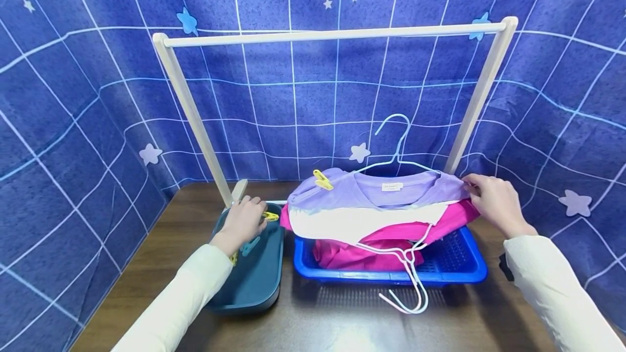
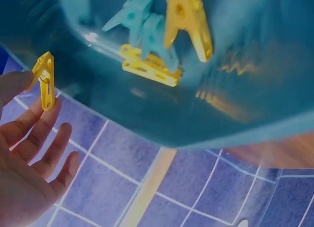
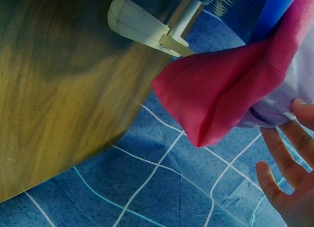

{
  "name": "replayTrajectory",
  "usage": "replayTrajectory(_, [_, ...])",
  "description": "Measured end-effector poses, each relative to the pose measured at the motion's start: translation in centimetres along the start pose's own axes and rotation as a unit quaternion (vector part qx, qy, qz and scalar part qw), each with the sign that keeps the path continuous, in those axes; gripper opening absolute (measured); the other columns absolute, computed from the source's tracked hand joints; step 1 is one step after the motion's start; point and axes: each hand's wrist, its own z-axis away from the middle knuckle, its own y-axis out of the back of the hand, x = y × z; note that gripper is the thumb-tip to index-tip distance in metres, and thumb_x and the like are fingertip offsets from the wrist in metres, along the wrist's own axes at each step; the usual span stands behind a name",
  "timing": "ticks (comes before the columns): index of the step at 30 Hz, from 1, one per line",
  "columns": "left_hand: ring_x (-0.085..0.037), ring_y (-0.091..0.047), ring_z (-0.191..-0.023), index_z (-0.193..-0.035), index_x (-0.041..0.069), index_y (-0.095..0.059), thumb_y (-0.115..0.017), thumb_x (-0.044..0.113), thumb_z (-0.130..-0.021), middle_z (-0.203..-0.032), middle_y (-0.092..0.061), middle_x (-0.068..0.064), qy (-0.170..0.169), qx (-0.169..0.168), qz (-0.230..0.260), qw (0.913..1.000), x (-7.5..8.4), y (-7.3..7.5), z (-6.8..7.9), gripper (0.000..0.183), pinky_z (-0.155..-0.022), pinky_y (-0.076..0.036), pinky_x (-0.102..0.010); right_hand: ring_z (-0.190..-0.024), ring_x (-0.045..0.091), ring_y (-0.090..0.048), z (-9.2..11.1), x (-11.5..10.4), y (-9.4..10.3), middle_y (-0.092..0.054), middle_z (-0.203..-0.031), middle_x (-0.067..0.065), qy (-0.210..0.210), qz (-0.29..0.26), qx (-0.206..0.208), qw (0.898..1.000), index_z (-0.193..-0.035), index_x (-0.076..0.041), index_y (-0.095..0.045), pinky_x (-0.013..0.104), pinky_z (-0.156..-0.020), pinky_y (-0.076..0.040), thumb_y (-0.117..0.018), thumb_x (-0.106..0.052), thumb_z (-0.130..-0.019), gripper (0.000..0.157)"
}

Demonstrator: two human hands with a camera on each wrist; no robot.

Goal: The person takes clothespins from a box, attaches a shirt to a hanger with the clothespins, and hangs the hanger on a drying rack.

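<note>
Brown wood-grain surface (image 1: pixel 161 243) carries a dark teal rounded tray (image 1: pixel 254 284) and a blue perforated plastic basket (image 1: pixel 342 275). Over the tray, fingers of the left hand (image 1: pixel 244 220) pinch a yellow plastic clothespin (image 2: pixel 45 80); over the basket, those of the right hand (image 1: pixel 496 200) pinch a purple-and-white fabric shirt (image 1: pixel 337 221). Behind stand a white rack (image 1: pixel 337 35) and blue gridded cloth (image 1: pixel 313 102).

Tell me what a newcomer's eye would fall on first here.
Probably the lilac-and-white shirt over the blue basket, its edge pinched by the right hand. Next, the yellow clothespin pinched by the left hand at the teal tray. Above everything, the white bar spans the blue backdrop.
</note>
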Motion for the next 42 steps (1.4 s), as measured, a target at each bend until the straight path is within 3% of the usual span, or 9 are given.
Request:
replayTrajectory(7, [-0.029, -0.055, -0.086, -0.091, 0.004, -0.064, -0.071, 0.027, -0.075, -0.086, -0.062, -0.011, -0.006, 0.022, 0.005, 0.9997, 0.3, 1.4, -0.6, 0.029, -0.079, -0.044, -0.045, -0.059, 0.039, -0.055, 0.1, 0.2, -0.1, -0.066, -0.075, 0.019, -0.006, -0.001, -0.005, 1.000, -0.088, -0.005, -0.066, 0.050, -0.051, -0.037, -0.063, -0.003, -0.076, 0.013])
replayTrajectory(12, [-0.031, -0.055, -0.089, -0.087, 0.005, -0.063, -0.071, 0.026, -0.074, -0.085, -0.061, -0.011, -0.013, 0.052, 0.002, 0.9986, 0.8, 2.8, -1.2, 0.026, -0.083, -0.040, -0.046, -0.058, 0.040, -0.055, 0.1, 0.2, -0.2, -0.065, -0.072, 0.018, 0.001, -0.001, 0.004, 1.000, -0.086, -0.004, -0.066, 0.051, -0.051, -0.038, -0.062, -0.003, -0.075, 0.012])
replayTrajectory(21, [-0.031, -0.055, -0.089, -0.090, 0.005, -0.063, -0.069, 0.026, -0.078, -0.085, -0.060, -0.011, -0.023, 0.102, 0.000, 0.9945, 1.8, 6.1, -2.5, 0.025, -0.075, -0.043, -0.045, -0.058, 0.038, -0.055, 0.0, 0.1, -0.2, -0.065, -0.070, 0.016, 0.003, -0.001, 0.005, 1.000, -0.085, -0.004, -0.066, 0.051, -0.052, -0.038, -0.063, -0.003, -0.074, 0.012])
replayTrajectory(30, [-0.031, -0.055, -0.093, -0.097, 0.006, -0.062, -0.067, 0.028, -0.080, -0.093, -0.063, -0.012, -0.028, 0.136, 0.014, 0.9902, 2.7, 8.6, -3.9, 0.028, -0.082, -0.043, -0.047, -0.061, 0.039, -0.057, -0.1, 0.0, -0.1, -0.066, -0.074, 0.018, -0.004, -0.004, -0.001, 1.000, -0.086, -0.005, -0.066, 0.052, -0.054, -0.039, -0.062, -0.002, -0.075, 0.012])
replayTrajectory(42, [-0.029, -0.054, -0.097, -0.105, 0.009, -0.058, -0.062, 0.029, -0.084, -0.100, -0.062, -0.010, -0.039, 0.173, 0.034, 0.9835, 5.3, 12.4, -5.7, 0.030, -0.084, -0.041, -0.045, -0.057, 0.037, -0.055, -0.1, 0.0, -0.1, -0.065, -0.073, 0.018, -0.005, -0.001, 0.001, 1.000, -0.086, -0.004, -0.066, 0.050, -0.052, -0.038, -0.062, -0.003, -0.075, 0.011])
